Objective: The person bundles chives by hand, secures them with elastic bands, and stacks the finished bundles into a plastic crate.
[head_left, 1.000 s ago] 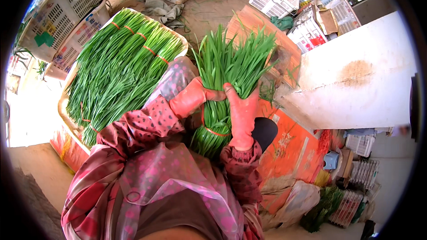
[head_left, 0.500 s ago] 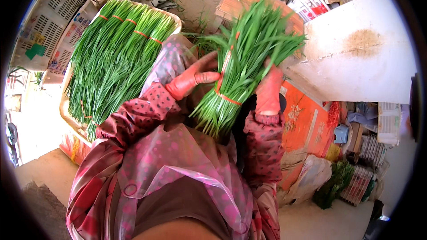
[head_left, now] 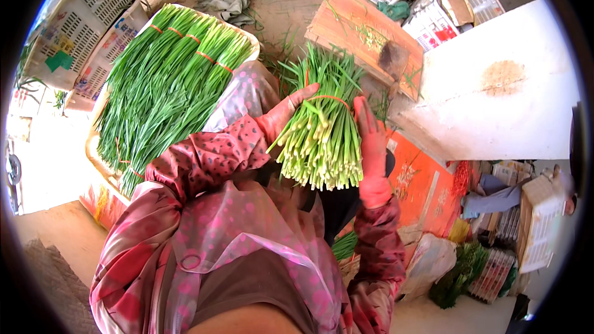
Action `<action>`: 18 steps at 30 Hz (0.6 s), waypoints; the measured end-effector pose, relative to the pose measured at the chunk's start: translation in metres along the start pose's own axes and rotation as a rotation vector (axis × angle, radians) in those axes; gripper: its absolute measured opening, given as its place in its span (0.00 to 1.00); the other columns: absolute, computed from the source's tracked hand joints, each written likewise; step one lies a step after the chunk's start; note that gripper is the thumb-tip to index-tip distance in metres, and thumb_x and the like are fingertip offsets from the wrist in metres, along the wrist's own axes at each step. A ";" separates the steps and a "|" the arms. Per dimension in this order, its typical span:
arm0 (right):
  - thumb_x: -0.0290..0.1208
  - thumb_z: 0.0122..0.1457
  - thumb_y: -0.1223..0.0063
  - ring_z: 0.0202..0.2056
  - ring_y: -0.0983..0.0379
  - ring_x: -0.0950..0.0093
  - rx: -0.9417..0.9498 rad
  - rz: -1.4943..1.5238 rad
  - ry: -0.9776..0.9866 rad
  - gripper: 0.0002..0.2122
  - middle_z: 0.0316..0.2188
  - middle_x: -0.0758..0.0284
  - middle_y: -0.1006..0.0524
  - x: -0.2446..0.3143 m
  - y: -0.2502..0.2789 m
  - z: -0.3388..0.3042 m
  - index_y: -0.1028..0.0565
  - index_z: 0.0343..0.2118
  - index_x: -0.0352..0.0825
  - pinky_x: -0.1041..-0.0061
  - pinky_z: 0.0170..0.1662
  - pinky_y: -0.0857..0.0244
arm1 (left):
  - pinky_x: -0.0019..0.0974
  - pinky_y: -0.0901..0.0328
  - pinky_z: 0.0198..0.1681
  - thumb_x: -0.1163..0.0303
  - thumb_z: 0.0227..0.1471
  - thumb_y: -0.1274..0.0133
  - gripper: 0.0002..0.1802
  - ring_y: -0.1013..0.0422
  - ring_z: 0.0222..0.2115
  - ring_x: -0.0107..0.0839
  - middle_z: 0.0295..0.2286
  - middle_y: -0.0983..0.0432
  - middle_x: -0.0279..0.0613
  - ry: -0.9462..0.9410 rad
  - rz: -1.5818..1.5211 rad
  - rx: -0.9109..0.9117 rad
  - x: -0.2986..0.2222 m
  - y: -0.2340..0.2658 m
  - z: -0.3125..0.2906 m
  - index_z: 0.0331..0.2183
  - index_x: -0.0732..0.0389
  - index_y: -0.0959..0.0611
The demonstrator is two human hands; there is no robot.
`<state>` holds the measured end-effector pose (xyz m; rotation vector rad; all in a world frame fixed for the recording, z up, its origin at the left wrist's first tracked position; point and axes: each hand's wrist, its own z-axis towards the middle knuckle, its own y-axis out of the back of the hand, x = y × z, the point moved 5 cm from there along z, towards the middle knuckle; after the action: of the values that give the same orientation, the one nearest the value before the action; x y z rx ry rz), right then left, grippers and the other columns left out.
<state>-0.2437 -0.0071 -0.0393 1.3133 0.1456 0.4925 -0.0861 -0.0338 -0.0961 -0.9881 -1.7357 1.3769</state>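
Squaring a banded bunch of garlic chives (head_left: 323,130), left hand (head_left: 286,114) and right hand (head_left: 373,142) flat against its sides, fingers loosely closed; the next move likely calls for stacking it on the basket's (head_left: 93,154) near edge.

bare ground (head_left: 291,6) open ahead, heaped chive tray (head_left: 167,80) blocking left, wooden board (head_left: 365,31) and white slab (head_left: 495,99) crowding right
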 end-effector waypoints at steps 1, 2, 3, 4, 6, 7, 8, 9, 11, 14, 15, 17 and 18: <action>0.29 0.51 0.44 0.58 0.37 0.53 -0.084 0.022 0.046 0.37 0.62 0.51 0.39 0.008 0.006 0.003 0.44 0.64 0.31 0.58 0.59 0.40 | 0.47 0.27 0.45 0.48 0.54 0.43 0.28 0.21 0.34 0.42 0.36 0.17 0.45 -0.029 0.010 -0.092 -0.001 0.002 0.004 0.44 0.62 0.18; 0.33 0.52 0.44 0.58 0.36 0.54 -0.168 0.054 0.106 0.37 0.62 0.51 0.39 0.020 0.013 0.010 0.44 0.65 0.31 0.58 0.58 0.40 | 0.44 0.28 0.46 0.48 0.56 0.46 0.27 0.22 0.38 0.37 0.39 0.18 0.44 -0.012 0.072 0.089 -0.008 -0.005 0.005 0.47 0.60 0.19; 0.36 0.51 0.42 0.57 0.35 0.54 -0.189 0.101 0.125 0.38 0.61 0.51 0.38 0.029 0.019 0.018 0.43 0.64 0.31 0.58 0.58 0.40 | 0.44 0.27 0.45 0.48 0.57 0.47 0.28 0.22 0.36 0.37 0.38 0.18 0.45 -0.011 0.118 0.142 -0.012 -0.005 0.004 0.47 0.61 0.19; 0.39 0.49 0.40 0.56 0.35 0.54 -0.211 0.141 0.132 0.39 0.60 0.51 0.36 0.039 0.030 0.024 0.42 0.64 0.31 0.57 0.57 0.40 | 0.43 0.27 0.44 0.47 0.57 0.49 0.28 0.21 0.35 0.38 0.37 0.18 0.45 0.015 0.184 0.167 -0.013 -0.010 0.003 0.46 0.62 0.19; 0.44 0.46 0.36 0.54 0.33 0.54 -0.224 0.276 0.135 0.41 0.56 0.52 0.33 0.049 0.045 0.032 0.40 0.62 0.31 0.58 0.56 0.39 | 0.42 0.27 0.42 0.45 0.58 0.52 0.31 0.21 0.33 0.38 0.35 0.18 0.47 0.080 0.353 0.164 -0.011 -0.021 0.001 0.46 0.64 0.19; 0.47 0.44 0.34 0.53 0.32 0.54 -0.213 0.369 0.132 0.43 0.54 0.52 0.31 0.052 0.051 0.035 0.39 0.61 0.30 0.58 0.55 0.38 | 0.42 0.27 0.42 0.44 0.59 0.54 0.32 0.21 0.32 0.39 0.35 0.18 0.48 0.125 0.454 0.163 -0.009 -0.027 -0.004 0.45 0.64 0.19; 0.44 0.42 0.32 0.50 0.31 0.57 -0.225 0.455 0.119 0.41 0.51 0.54 0.29 0.052 0.054 0.035 0.37 0.59 0.30 0.60 0.53 0.37 | 0.41 0.26 0.41 0.43 0.59 0.56 0.33 0.21 0.31 0.39 0.34 0.18 0.49 0.183 0.557 0.163 -0.005 -0.032 -0.006 0.45 0.65 0.19; 0.42 0.41 0.30 0.47 0.29 0.59 -0.259 0.587 0.081 0.40 0.47 0.57 0.27 0.047 0.055 0.036 0.36 0.57 0.29 0.62 0.51 0.36 | 0.41 0.26 0.40 0.42 0.60 0.57 0.34 0.21 0.30 0.40 0.33 0.19 0.49 0.242 0.673 0.163 -0.003 -0.036 -0.009 0.45 0.66 0.19; 0.37 0.38 0.26 0.42 0.25 0.65 -0.360 0.896 -0.008 0.38 0.41 0.61 0.23 0.035 0.060 0.037 0.32 0.54 0.28 0.67 0.47 0.33 | 0.40 0.26 0.38 0.40 0.61 0.61 0.37 0.21 0.28 0.40 0.31 0.19 0.51 0.346 0.927 0.149 -0.001 -0.049 -0.029 0.44 0.68 0.19; 0.34 0.44 0.29 0.40 0.27 0.76 -0.398 1.250 -0.177 0.29 0.40 0.69 0.23 0.026 0.070 0.032 0.28 0.49 0.29 0.75 0.44 0.33 | 0.39 0.25 0.35 0.37 0.62 0.66 0.41 0.21 0.25 0.42 0.28 0.19 0.53 0.276 1.227 -0.079 -0.015 -0.068 -0.076 0.43 0.70 0.19; 0.35 0.45 0.29 0.40 0.28 0.76 -0.414 1.270 -0.235 0.28 0.40 0.69 0.23 0.017 0.069 0.024 0.28 0.49 0.29 0.75 0.44 0.33 | 0.36 0.26 0.30 0.38 0.62 0.65 0.41 0.22 0.21 0.40 0.26 0.19 0.53 0.113 1.273 -0.205 -0.022 -0.076 -0.081 0.43 0.70 0.19; 0.39 0.48 0.31 0.39 0.29 0.77 -0.429 1.318 -0.316 0.27 0.40 0.70 0.23 0.011 0.061 0.015 0.27 0.48 0.29 0.76 0.44 0.34 | 0.34 0.26 0.26 0.41 0.63 0.62 0.38 0.23 0.18 0.38 0.26 0.19 0.53 -0.251 1.316 -0.347 -0.043 -0.086 -0.100 0.46 0.71 0.22; 0.39 0.48 0.31 0.39 0.29 0.77 -0.459 1.318 -0.327 0.27 0.40 0.70 0.23 0.007 0.057 0.011 0.27 0.48 0.29 0.76 0.44 0.35 | 0.36 0.26 0.35 0.41 0.60 0.54 0.38 0.21 0.28 0.37 0.34 0.19 0.53 -0.424 1.379 -0.373 -0.054 -0.090 -0.103 0.51 0.70 0.26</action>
<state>-0.2482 -0.0040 0.0188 0.8653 -1.1146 1.2984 0.0163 -0.0483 0.0084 -2.5203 -1.5744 2.1858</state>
